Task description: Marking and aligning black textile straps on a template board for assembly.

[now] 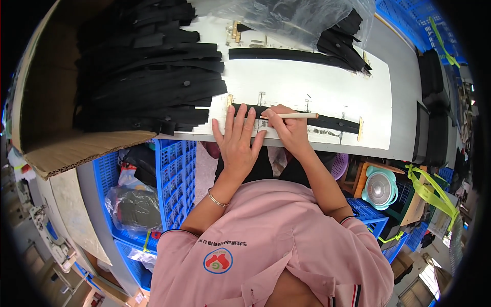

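A narrow black fabric strip [335,123] lies across the near part of a white marked board [307,77]. My left hand [238,140] rests flat on the strip's left part, fingers spread, holding nothing. Just to its right, my right hand [291,132] pinches a slim white pencil [302,115]. The pencil's tip points left, at the strip close to my left fingertips; I cannot tell whether it touches. Tan tape pieces [360,129] sit at the strip's ends, and dark pen marks show along its edges. Farther back, another black strip [286,54] lies on the board.
A large heap of black strips [148,77] spills from a cardboard box [46,107] at the left. Clear plastic [302,18] covers the far side, beside more black strips [342,43]. Blue crates [176,179] stand below the table edge; a turquoise fan [380,188] is at the right.
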`<state>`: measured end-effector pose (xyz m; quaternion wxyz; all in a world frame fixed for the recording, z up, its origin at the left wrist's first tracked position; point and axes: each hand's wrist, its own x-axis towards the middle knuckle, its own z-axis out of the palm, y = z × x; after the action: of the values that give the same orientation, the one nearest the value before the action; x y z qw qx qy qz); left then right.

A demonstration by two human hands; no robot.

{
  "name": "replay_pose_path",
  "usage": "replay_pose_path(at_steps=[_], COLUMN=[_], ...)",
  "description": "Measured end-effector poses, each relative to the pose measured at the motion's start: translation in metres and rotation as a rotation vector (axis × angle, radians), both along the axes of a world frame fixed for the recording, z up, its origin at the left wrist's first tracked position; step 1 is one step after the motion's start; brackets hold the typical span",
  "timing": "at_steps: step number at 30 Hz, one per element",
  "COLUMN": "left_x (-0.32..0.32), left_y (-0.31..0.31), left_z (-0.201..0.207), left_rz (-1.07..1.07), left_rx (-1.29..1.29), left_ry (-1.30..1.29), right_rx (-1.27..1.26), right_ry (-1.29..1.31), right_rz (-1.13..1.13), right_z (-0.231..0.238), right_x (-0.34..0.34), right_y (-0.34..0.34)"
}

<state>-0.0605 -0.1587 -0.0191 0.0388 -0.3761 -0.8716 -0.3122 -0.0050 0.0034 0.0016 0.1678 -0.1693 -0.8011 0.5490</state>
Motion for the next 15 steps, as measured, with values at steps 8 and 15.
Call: replay_pose_path(at_steps=[8, 15], left_x=[-0.001, -0.001], left_y=[0.003, 0.002], left_z=[-0.001, 0.001], left_rz=[-0.001, -0.013], left_rx=[-0.001, -0.029], left_ry=[0.012, 0.046], right_rx=[0.145, 0.078], right_ry=[0.066, 0.068], right_rz=[-0.014, 0.013], right_z=[-0.008, -0.009], right_x=[-0.004, 0.0], right_y=[-0.001, 0.002])
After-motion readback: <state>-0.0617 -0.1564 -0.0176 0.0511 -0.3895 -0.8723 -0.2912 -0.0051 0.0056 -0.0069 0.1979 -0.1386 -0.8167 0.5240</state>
